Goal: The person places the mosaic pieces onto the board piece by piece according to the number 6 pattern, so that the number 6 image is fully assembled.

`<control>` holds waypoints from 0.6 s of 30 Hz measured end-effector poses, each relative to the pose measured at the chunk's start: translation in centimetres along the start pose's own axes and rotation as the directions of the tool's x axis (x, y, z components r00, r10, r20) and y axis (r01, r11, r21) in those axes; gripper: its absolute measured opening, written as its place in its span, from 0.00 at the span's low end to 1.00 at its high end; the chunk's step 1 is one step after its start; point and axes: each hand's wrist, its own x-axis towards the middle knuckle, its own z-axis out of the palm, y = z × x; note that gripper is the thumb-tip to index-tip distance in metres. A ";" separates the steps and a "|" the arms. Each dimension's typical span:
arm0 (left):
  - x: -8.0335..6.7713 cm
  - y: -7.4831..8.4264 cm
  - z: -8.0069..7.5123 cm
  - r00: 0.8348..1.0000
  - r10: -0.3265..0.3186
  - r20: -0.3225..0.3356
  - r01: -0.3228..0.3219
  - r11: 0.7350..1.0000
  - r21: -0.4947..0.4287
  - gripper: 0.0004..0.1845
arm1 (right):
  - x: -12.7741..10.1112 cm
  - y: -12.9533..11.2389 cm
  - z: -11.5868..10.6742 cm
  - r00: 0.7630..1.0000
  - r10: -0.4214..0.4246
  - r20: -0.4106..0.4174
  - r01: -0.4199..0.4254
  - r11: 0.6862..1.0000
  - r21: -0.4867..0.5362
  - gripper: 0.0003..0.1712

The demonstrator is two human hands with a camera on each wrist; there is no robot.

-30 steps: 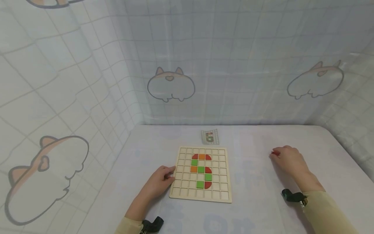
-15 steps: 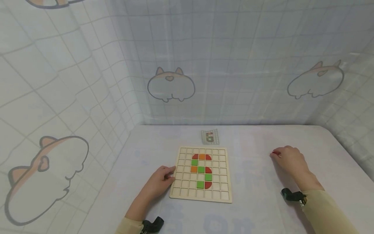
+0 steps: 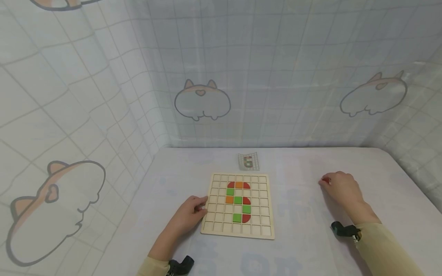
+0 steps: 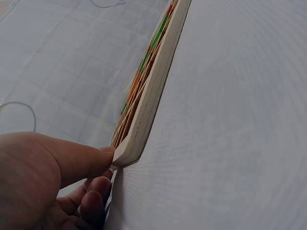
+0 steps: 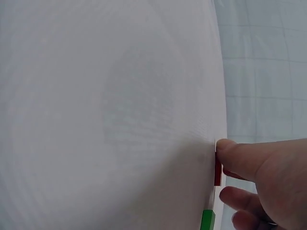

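A wooden grid board (image 3: 259, 226) lies on the table, with red, orange and green tiles set in some of its cells. My left hand (image 3: 188, 214) holds the board's left edge. In the left wrist view, the thumb (image 4: 91, 160) meets the board's corner while the other fingers curl lower down beside it. Well to the right of the board, my right hand (image 3: 343, 189) pinches a red tile (image 5: 218, 170) at the tabletop, largely covered by the fingers in the head view. A green tile (image 5: 207, 220) lies near it in the right wrist view.
Behind the board lies a small card (image 3: 248, 161) printed with a coloured grid pattern. The white-covered table (image 3: 293, 237) meets a hanging sheet (image 3: 276, 115) at its back edge. Each wrist carries a small black camera (image 3: 345, 230).
Less of the red tile shows between my right fingertips than a second ago. My left hand and the board stay practically where they were.
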 end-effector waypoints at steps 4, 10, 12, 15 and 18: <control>0.0 0.1 0.0 1.000 -0.006 -0.004 0.006 1.000 -0.006 0.25 | 0.0 0.1 0.0 1.000 0.014 0.008 -0.014 1.000 0.010 0.14; 0.0 0.0 0.1 1.000 -0.003 -0.009 0.003 1.000 -0.003 0.25 | 0.1 0.0 0.0 0.999 0.004 0.034 -0.006 0.999 0.048 0.13; 0.0 0.1 0.0 1.000 -0.001 -0.009 0.001 1.000 -0.005 0.25 | 0.1 -0.1 -0.2 0.999 0.007 0.048 -0.010 0.998 0.065 0.14; 0.0 0.1 0.0 1.000 0.003 -0.008 -0.003 1.000 -0.006 0.25 | 0.0 -0.2 -0.4 0.998 0.017 0.064 -0.023 0.996 0.083 0.16; 0.0 0.2 0.0 1.000 0.002 -0.006 -0.002 1.000 -0.006 0.25 | -0.1 -0.1 -0.5 0.997 0.024 0.069 -0.030 0.996 0.083 0.17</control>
